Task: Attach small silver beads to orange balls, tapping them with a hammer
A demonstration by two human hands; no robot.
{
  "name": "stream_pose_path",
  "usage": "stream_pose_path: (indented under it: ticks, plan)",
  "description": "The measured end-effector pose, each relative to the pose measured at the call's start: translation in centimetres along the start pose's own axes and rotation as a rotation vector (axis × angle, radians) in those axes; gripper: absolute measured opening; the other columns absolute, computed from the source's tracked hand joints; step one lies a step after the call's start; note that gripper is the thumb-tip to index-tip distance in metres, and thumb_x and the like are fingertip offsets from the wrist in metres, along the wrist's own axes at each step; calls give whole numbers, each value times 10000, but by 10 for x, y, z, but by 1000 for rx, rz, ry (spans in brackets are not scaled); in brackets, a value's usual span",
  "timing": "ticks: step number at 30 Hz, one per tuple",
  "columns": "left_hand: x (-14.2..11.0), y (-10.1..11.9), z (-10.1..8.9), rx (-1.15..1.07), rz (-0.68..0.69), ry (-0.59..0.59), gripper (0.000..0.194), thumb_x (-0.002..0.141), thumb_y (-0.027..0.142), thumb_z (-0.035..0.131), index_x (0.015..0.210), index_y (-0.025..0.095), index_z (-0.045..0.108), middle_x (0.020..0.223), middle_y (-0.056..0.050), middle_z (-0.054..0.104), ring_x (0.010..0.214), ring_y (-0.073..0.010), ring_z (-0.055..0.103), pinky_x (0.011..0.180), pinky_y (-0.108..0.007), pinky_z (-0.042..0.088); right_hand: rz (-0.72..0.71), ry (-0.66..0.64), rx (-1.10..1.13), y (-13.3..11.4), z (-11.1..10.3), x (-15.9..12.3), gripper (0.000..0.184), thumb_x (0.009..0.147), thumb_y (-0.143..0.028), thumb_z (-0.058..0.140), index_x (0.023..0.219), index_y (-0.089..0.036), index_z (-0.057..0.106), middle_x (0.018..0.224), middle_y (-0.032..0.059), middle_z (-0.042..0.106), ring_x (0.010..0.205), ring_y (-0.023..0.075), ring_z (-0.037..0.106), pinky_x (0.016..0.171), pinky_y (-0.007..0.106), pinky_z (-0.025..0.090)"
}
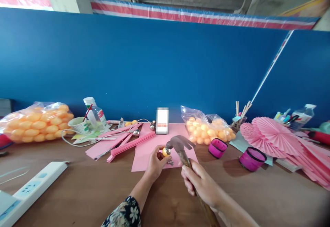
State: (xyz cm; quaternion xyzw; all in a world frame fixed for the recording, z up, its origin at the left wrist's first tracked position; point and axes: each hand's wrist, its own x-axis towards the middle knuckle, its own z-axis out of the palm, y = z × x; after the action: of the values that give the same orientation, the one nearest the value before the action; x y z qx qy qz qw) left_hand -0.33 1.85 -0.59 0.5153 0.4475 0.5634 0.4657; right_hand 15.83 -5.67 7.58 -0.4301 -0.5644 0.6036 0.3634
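Between the thumb and fingers of my left hand [156, 161] is an orange ball [166, 152] with a shiny metal piece on its top. My right hand [197, 177] is wrapped round the wooden handle of a claw hammer [182, 146]. The hammer's head is right at the metal piece on the ball; whether they touch I cannot tell. Just below the ball lie some small metal bits [170, 162]. Underneath is a pink paper sheet [143, 156] on the brown table.
Bags of orange balls stand at left [36, 124] and right of centre [203, 131]. Folded pink paper strips [134, 146] lie left of my hands. To the right are two magenta bands [252, 159] and pink paper fans [273, 134]. A white power strip [38, 184] lies front left.
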Motion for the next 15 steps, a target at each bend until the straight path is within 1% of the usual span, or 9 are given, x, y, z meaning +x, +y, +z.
stream_pose_path:
  ticks: [2, 4, 6, 8, 10, 12, 15]
  plan:
    - [0, -1, 0, 25, -11, 14, 436, 573, 246, 708, 957, 152, 525, 536, 55, 520, 492, -91, 503, 491, -207, 434, 35, -16, -16, 2, 0, 1, 280, 834, -465, 429, 914, -197, 428, 652, -57, 401, 450, 41, 368, 412, 163, 313]
    - [-1, 1, -1, 39, -15, 3, 434, 576, 241, 703, 963, 149, 529, 525, 58, 509, 484, -86, 489, 489, -206, 429, 48, -17, -19, 2, -1, 1, 288, 827, -475, 433, 908, -198, 432, 644, -59, 395, 449, 45, 362, 407, 163, 307]
    - [-2, 4, -1, 24, -9, -20, 436, 594, 242, 687, 987, 146, 524, 578, 39, 541, 513, -90, 505, 517, -221, 447, 37, 0, -30, -1, -5, -1, 294, 826, -483, 429, 912, -202, 432, 647, -59, 392, 449, 47, 357, 408, 166, 308]
    - [-3, 7, -1, 4, -13, -20, 445, 605, 241, 678, 1008, 145, 515, 645, 20, 567, 542, -93, 519, 548, -239, 464, 16, 30, -92, -4, -13, -7, 295, 831, -488, 417, 891, -200, 430, 651, -54, 400, 447, 49, 355, 416, 173, 317]
    - [-3, 9, -1, -3, -28, -2, 453, 604, 239, 678, 1016, 145, 515, 680, 12, 573, 551, -92, 523, 551, -238, 464, -12, 71, -204, -6, -25, -14, 293, 846, -485, 385, 855, -196, 431, 654, -45, 414, 456, 58, 368, 424, 183, 331]
    - [-2, 9, 0, -8, -51, 16, 463, 593, 242, 686, 1017, 145, 527, 665, 16, 568, 534, -89, 518, 530, -227, 450, -38, 133, -355, -4, -39, -23, 287, 859, -471, 359, 835, -198, 443, 640, -37, 429, 472, 78, 395, 437, 198, 351]
    - [-1, 6, 1, -25, -59, 63, 491, 560, 261, 708, 1009, 142, 548, 631, 25, 561, 499, -82, 504, 498, -212, 429, -72, 248, -630, 7, -63, -37, 237, 845, -433, 409, 851, -207, 481, 662, -9, 509, 563, 130, 491, 534, 239, 403]
